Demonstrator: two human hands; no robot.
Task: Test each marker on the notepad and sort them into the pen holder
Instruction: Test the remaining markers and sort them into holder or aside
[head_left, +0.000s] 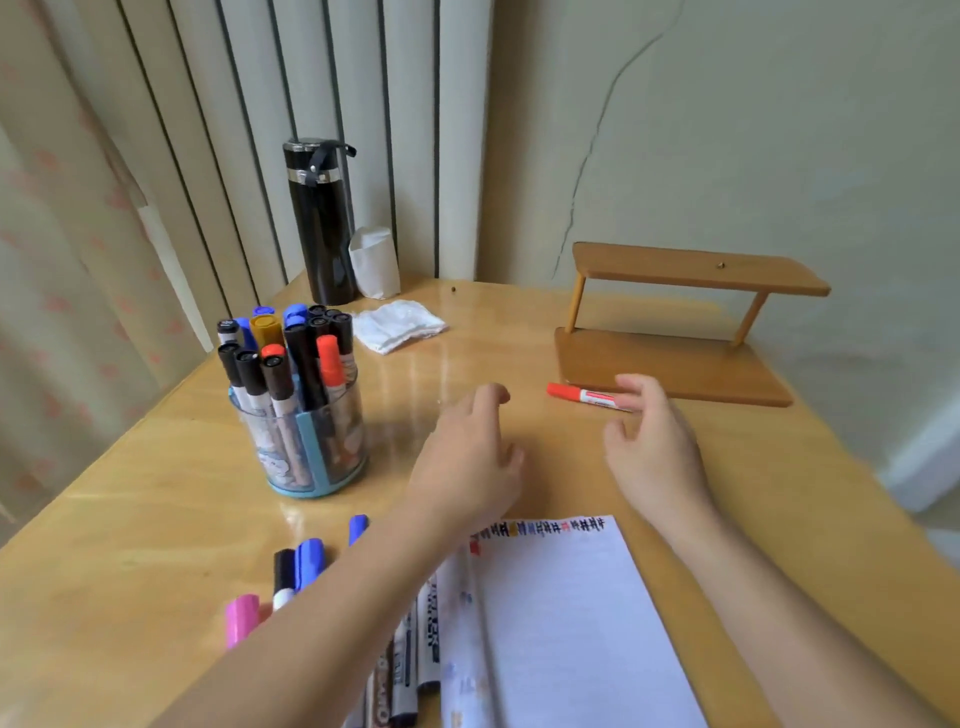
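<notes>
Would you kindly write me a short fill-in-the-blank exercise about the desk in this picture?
1. The lone marker lying by the right hand has a ____ cap.
2. The pen holder stands to the ____ of the left hand.
3. The test scribbles run along the ____ edge of the notepad.
4. Behind the holder stands a tall ____ flask.

Missing words: red; left; top; black
</notes>
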